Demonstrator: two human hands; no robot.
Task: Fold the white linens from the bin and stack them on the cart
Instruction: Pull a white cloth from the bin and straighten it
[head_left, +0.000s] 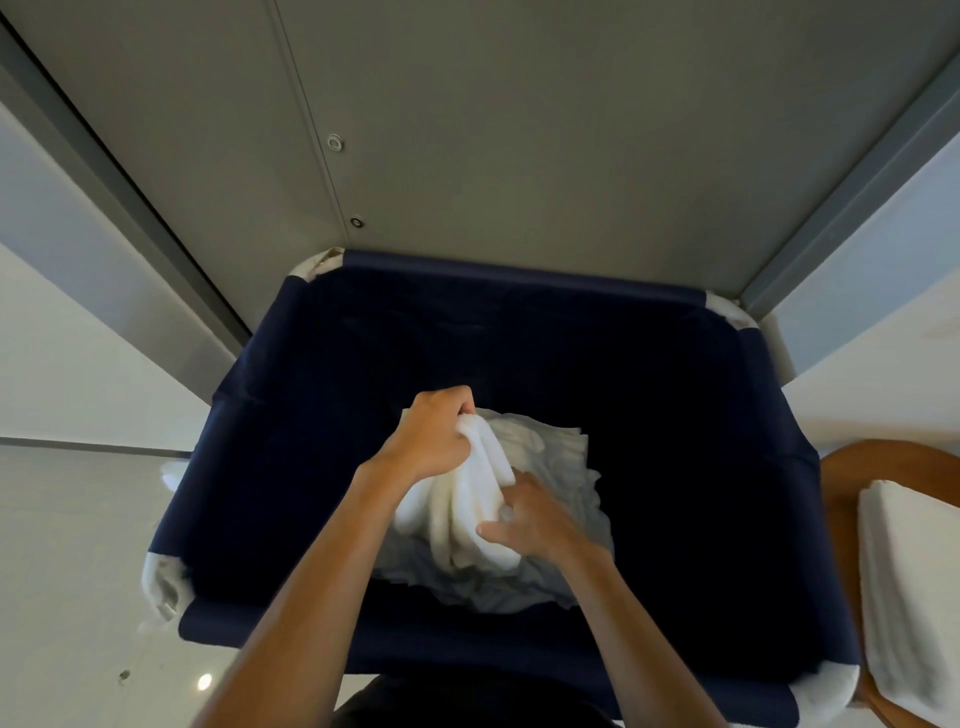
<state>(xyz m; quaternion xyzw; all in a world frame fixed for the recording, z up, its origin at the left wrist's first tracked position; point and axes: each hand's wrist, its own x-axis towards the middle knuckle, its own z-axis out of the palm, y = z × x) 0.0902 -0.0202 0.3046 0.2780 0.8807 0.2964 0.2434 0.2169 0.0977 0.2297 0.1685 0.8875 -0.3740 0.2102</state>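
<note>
White crumpled linen (480, 493) bunched in left hand (432, 441), right hand (535, 519) gripping its folds, navy fabric bin (291, 441)

We take this for a hotel or laundry service area. On the left, a glossy pale floor (67, 545) meets plain light walls, and at the far side rises a grey panelled wall (519, 130). A large navy fabric laundry bin (519, 275) with white padded corners holds crumpled white linens (550, 452). On the right, a rounded wooden cart (841, 478) carries a folded white towel (909, 597).
</note>
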